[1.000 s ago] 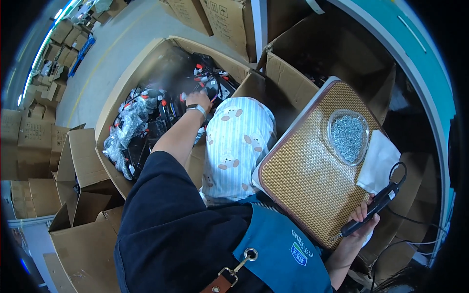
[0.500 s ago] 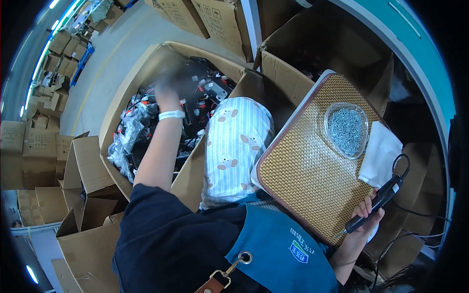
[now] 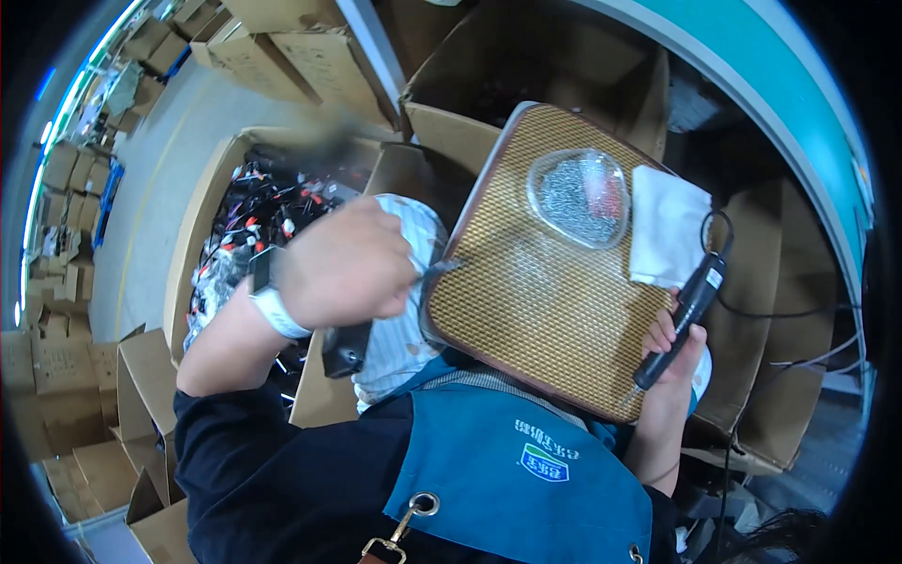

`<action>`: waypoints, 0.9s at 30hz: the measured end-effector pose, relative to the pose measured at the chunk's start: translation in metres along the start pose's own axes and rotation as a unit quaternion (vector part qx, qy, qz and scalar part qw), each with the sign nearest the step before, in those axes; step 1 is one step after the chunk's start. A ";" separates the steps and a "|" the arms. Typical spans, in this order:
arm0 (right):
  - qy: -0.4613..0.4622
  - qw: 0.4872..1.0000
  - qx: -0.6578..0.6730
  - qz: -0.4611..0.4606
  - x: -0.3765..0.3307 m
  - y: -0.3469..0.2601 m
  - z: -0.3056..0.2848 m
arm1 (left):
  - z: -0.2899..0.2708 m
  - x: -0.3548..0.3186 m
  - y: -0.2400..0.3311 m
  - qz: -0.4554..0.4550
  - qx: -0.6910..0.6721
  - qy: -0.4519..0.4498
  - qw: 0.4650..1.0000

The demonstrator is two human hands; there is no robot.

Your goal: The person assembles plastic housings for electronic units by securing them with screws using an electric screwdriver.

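My left hand [image 3: 343, 263] is closed, with motion blur, just left of the woven-topped board [image 3: 536, 310]. A black part [image 3: 346, 350] shows below the hand, and a small shiny end [image 3: 443, 267] juts from its fingers over the board's edge; whether both are one piece I cannot tell. A black electric screwdriver [image 3: 684, 315] rests in the grip of my right hand [image 3: 672, 343], its bit pointing down at the board's near right corner. On the board stands a clear plastic tub [image 3: 578, 197] full of small silver screws, beside a folded white cloth [image 3: 667, 226].
A cardboard box [image 3: 202, 230] at the left holds many black parts with wires and plastic wrap. Striped cloth [image 3: 413, 221] lies between it and the board. Another open box [image 3: 451, 132] stands behind. The screwdriver's cable [image 3: 799, 308] runs off right; stacked cartons [image 3: 61, 367] line the far left.
My left hand has come out of the parts box toward the board, now with a black part at it. The right hand keeps the screwdriver. The whole view has shifted.
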State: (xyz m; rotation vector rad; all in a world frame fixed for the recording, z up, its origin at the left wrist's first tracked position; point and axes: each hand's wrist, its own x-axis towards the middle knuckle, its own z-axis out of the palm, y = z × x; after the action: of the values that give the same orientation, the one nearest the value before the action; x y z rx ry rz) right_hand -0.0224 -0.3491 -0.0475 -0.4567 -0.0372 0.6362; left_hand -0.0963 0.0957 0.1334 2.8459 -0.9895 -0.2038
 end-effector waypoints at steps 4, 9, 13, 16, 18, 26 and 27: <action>0.010 1.000 0.004 -0.010 -0.001 0.003 0.004 | 0.025 0.033 0.046 0.109 0.033 -0.102 0.988; -0.003 1.000 0.003 -0.017 0.003 0.004 0.003 | 0.066 0.038 0.081 0.178 -0.126 -0.066 0.974; 0.015 1.000 0.000 -0.018 0.003 0.003 0.007 | 0.078 0.017 0.072 0.020 -0.161 0.175 0.971; 0.014 1.000 0.001 -0.013 0.003 0.001 0.008 | 0.119 -0.016 0.070 -0.179 -0.246 0.316 0.899; 0.003 1.000 0.006 -0.004 0.005 0.000 0.005 | 0.143 -0.025 0.082 -0.318 -0.270 0.256 0.872; 0.004 1.000 -0.002 -0.003 0.001 -0.001 0.001 | 0.119 0.021 0.092 -0.402 -0.109 0.141 0.898; 0.010 1.000 0.000 -0.005 -0.001 -0.002 0.001 | 0.115 0.021 0.085 -0.342 -0.113 0.135 0.923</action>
State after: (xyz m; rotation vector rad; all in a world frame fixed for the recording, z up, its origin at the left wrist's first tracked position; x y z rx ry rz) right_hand -0.0225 -0.3509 -0.0455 -0.4635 -0.0204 0.6227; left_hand -0.1509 0.0084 0.0320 2.7710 0.1004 0.0209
